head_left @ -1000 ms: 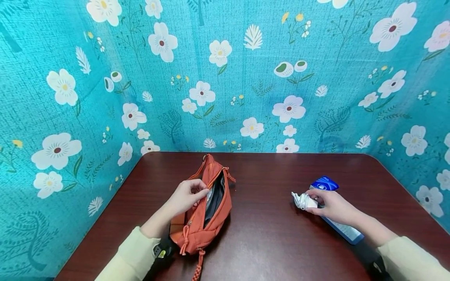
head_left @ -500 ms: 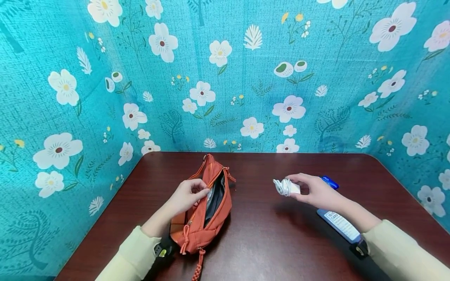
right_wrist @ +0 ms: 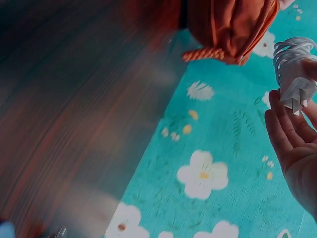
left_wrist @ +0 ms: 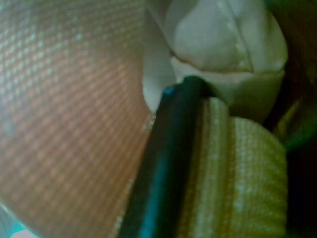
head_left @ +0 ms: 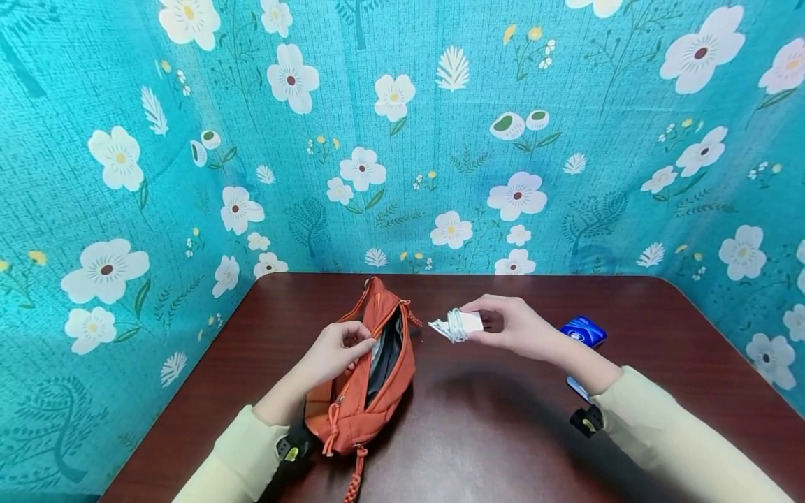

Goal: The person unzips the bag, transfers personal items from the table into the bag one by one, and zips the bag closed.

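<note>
An orange bag (head_left: 383, 391) with its zip undone lies left of the table's middle, its dark lining showing. My left hand (head_left: 336, 349) pinches the left edge of the bag's opening between thumb and fingers. In the air to the right of the bag, my right hand (head_left: 512, 325) holds a white charger (head_left: 465, 323) by thumb and fingertips. Its white cable is wound round it, and the right wrist view shows the metal prongs of the charger (right_wrist: 297, 91). Blurred fabric and a dark strip fill the left wrist view.
A blue packet (head_left: 583, 330) lies on the right side of the brown table (head_left: 478, 447). Nearer, a blue-edged card (head_left: 577, 388) is mostly hidden by my right forearm. Behind the table hangs a turquoise flowered cloth (head_left: 415, 175).
My right hand has lifted the charger from beside the blue packet and carried it left, close to the bag. My left hand has stayed at the bag's edge.
</note>
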A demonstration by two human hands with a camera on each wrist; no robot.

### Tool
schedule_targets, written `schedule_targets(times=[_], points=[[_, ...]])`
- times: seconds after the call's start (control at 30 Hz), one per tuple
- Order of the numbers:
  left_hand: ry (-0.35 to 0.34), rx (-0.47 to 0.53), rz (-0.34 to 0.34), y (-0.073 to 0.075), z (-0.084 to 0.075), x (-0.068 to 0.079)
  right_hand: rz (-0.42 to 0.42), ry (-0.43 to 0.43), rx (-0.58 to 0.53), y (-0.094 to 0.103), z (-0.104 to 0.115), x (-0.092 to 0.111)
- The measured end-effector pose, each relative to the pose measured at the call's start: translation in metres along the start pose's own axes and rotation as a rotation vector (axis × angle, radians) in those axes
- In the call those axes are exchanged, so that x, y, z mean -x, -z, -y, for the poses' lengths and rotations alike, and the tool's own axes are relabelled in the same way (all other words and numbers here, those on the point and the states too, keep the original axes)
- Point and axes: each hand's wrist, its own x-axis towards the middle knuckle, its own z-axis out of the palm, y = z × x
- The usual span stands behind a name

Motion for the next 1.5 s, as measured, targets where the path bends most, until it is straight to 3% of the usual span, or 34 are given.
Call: schedule_targets(times=[0.3,0.63,0.8,1.03,1.3,1.5], points=[[-0.006,0.01,-0.006,0.0,0.004,-0.002,-0.001,0.079,-0.106,-0.029,0.016,-0.035],[0.007,0.032,0.002,-0.001,0.005,-0.004,0.054,0.051,-0.25,-0.06,0.019,-0.055],[-0.002,0.043,-0.012,-0.001,0.007,-0.005,0.085,0.025,-0.223,-0.066,0.016,-0.058],[-0.013,0.051,-0.033,0.005,0.001,-0.003,0.13,0.018,-0.095,-0.064,0.012,-0.061],[-0.027,0.057,-0.051,0.004,-0.001,-0.004,0.126,0.026,0.064,-0.07,0.016,-0.066],[-0.064,0.056,-0.064,0.001,-0.003,-0.005,0.126,0.001,0.022,-0.083,0.016,-0.071]])
